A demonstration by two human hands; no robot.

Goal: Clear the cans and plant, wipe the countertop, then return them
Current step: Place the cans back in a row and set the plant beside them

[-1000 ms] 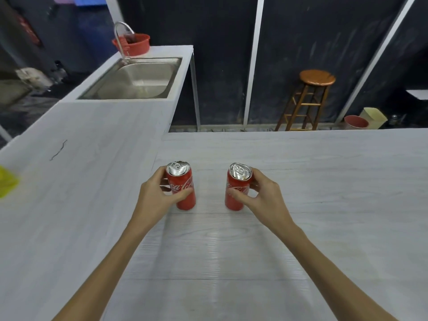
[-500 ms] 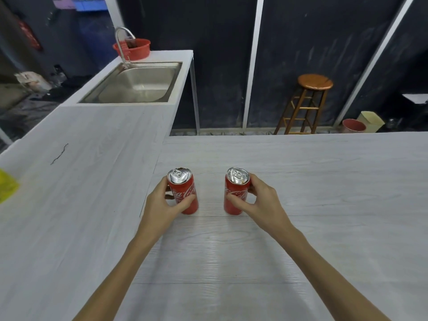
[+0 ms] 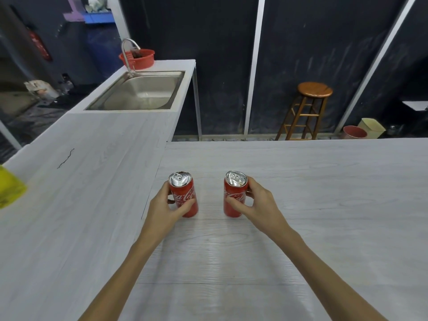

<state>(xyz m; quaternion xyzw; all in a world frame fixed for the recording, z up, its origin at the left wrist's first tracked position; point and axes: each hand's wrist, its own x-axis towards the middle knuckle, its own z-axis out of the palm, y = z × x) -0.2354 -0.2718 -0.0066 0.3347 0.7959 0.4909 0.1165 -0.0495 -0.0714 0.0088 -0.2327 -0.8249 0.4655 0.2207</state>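
Countertop (image 3: 324,205) bare around two upright cans (image 3: 184,198); open gap between them.

Dark wall panels (image 3: 308,54) divided by pale metal strips back the room, with a round-topped wooden stool (image 3: 306,110) standing on the floor before them. To the left a steel sink (image 3: 141,93) with a curved tap (image 3: 128,54) sits beside a red basket (image 3: 139,57). Two small bins, perhaps, stand far right (image 3: 363,132).
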